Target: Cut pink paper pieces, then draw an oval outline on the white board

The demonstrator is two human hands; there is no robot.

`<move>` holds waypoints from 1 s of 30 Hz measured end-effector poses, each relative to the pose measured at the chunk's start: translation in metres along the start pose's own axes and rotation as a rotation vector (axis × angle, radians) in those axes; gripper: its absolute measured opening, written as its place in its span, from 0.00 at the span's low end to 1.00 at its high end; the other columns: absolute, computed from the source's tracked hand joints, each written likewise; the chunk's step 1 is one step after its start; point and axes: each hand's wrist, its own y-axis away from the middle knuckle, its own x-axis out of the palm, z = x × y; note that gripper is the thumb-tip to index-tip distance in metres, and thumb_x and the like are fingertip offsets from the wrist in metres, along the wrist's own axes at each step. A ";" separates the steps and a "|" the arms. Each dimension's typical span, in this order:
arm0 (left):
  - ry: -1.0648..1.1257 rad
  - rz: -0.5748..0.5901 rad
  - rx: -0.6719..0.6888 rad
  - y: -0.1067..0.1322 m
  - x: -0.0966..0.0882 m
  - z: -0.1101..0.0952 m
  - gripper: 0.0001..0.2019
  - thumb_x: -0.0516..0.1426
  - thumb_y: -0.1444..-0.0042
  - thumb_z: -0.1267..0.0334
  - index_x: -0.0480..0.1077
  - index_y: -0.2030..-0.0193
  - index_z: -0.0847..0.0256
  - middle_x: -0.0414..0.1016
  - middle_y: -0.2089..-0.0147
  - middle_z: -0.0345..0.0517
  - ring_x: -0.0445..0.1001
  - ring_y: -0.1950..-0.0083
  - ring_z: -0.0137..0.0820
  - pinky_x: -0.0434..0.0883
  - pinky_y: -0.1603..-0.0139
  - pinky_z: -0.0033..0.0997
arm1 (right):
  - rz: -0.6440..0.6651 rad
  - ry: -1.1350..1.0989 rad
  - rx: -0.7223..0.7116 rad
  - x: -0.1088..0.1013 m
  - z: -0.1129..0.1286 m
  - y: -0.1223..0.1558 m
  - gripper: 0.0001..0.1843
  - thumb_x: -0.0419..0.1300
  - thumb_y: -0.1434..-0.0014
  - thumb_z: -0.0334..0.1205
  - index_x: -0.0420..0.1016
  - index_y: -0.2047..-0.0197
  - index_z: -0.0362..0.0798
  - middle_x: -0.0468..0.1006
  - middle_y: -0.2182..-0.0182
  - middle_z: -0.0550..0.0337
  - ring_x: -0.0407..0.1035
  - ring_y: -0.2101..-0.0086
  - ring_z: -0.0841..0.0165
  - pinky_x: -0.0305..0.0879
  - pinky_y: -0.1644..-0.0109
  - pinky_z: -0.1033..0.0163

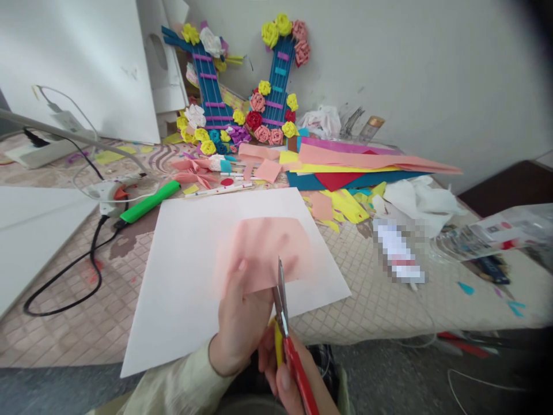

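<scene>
- Salmon-pink thin paper sheet point(268, 248): above white rectangular board point(185, 276), pinched in left hand point(242, 323); best held taut.
- Red-and-yellow-handled metal scissors point(284, 324): clasped in right hand point(284, 381), blades at sheet's near edge; fingertips best clear.

Holding pink paper point(270, 245) in the left hand point(242, 325), red-and-yellow scissors point(291, 354) in the right hand point(284, 381), possibly straddling the paper's near edge, above a white sheet point(181, 276) on the tabletop point(367, 305).

The left hand point(242, 325) lies palm up, the right hand point(285, 381) curled just beside it
</scene>
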 end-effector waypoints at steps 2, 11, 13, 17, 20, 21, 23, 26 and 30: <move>0.000 -0.004 0.003 0.000 0.000 0.000 0.17 0.48 0.43 0.56 0.74 0.58 0.59 0.74 0.52 0.45 0.62 0.42 0.40 0.56 0.40 0.43 | 0.011 -0.003 0.019 0.000 0.001 0.000 0.25 0.45 0.46 0.62 0.58 0.62 0.48 0.58 0.74 0.63 0.51 0.80 0.75 0.48 0.78 0.67; -0.021 0.017 -0.017 0.000 -0.001 0.001 0.18 0.46 0.43 0.55 0.75 0.59 0.60 0.74 0.52 0.43 0.61 0.41 0.38 0.52 0.38 0.40 | 0.013 -0.009 0.031 0.000 0.004 -0.001 0.25 0.44 0.46 0.63 0.58 0.63 0.48 0.57 0.74 0.63 0.49 0.80 0.75 0.46 0.79 0.67; -0.019 0.006 -0.037 0.000 -0.001 0.001 0.19 0.47 0.43 0.55 0.74 0.58 0.60 0.74 0.52 0.43 0.60 0.41 0.39 0.51 0.38 0.40 | 0.016 0.002 0.045 0.000 0.005 -0.001 0.26 0.44 0.46 0.63 0.58 0.62 0.48 0.57 0.75 0.63 0.49 0.80 0.75 0.47 0.79 0.67; -0.011 -0.029 -0.059 0.000 0.000 0.002 0.20 0.47 0.44 0.53 0.73 0.57 0.62 0.73 0.52 0.46 0.58 0.40 0.40 0.51 0.37 0.43 | -0.010 0.015 0.060 0.000 0.004 0.001 0.25 0.43 0.46 0.63 0.58 0.64 0.48 0.58 0.75 0.63 0.50 0.79 0.74 0.47 0.78 0.66; -0.013 -0.048 -0.069 0.001 0.000 0.002 0.21 0.46 0.44 0.52 0.73 0.56 0.63 0.73 0.51 0.47 0.57 0.39 0.41 0.50 0.37 0.43 | -0.018 0.008 0.069 0.001 0.002 0.001 0.25 0.43 0.46 0.63 0.58 0.64 0.48 0.58 0.75 0.63 0.50 0.79 0.73 0.48 0.78 0.66; -0.014 -0.051 -0.070 0.001 0.000 0.002 0.22 0.46 0.44 0.52 0.73 0.56 0.63 0.73 0.51 0.47 0.56 0.39 0.41 0.50 0.37 0.44 | -0.011 0.007 0.070 0.000 0.002 0.001 0.25 0.44 0.46 0.63 0.58 0.64 0.48 0.58 0.75 0.63 0.50 0.79 0.73 0.48 0.78 0.66; -0.016 -0.060 -0.065 0.001 0.000 0.002 0.22 0.47 0.45 0.51 0.73 0.56 0.64 0.72 0.51 0.48 0.56 0.39 0.42 0.50 0.37 0.44 | -0.007 0.020 0.060 0.000 0.002 0.000 0.25 0.43 0.46 0.64 0.58 0.65 0.49 0.58 0.75 0.62 0.51 0.78 0.72 0.49 0.77 0.65; -0.020 -0.061 -0.071 0.002 0.000 0.001 0.22 0.47 0.45 0.52 0.72 0.55 0.65 0.72 0.50 0.48 0.55 0.38 0.42 0.49 0.37 0.43 | -0.023 0.042 0.061 0.000 0.003 0.001 0.25 0.43 0.46 0.64 0.59 0.64 0.49 0.59 0.75 0.62 0.51 0.78 0.72 0.50 0.76 0.64; -0.041 -0.053 -0.041 0.001 0.001 0.002 0.22 0.47 0.45 0.52 0.72 0.55 0.65 0.72 0.50 0.49 0.56 0.39 0.42 0.49 0.37 0.43 | -0.025 0.024 0.139 0.002 0.006 0.003 0.26 0.43 0.46 0.64 0.58 0.61 0.48 0.60 0.74 0.62 0.52 0.79 0.73 0.49 0.78 0.66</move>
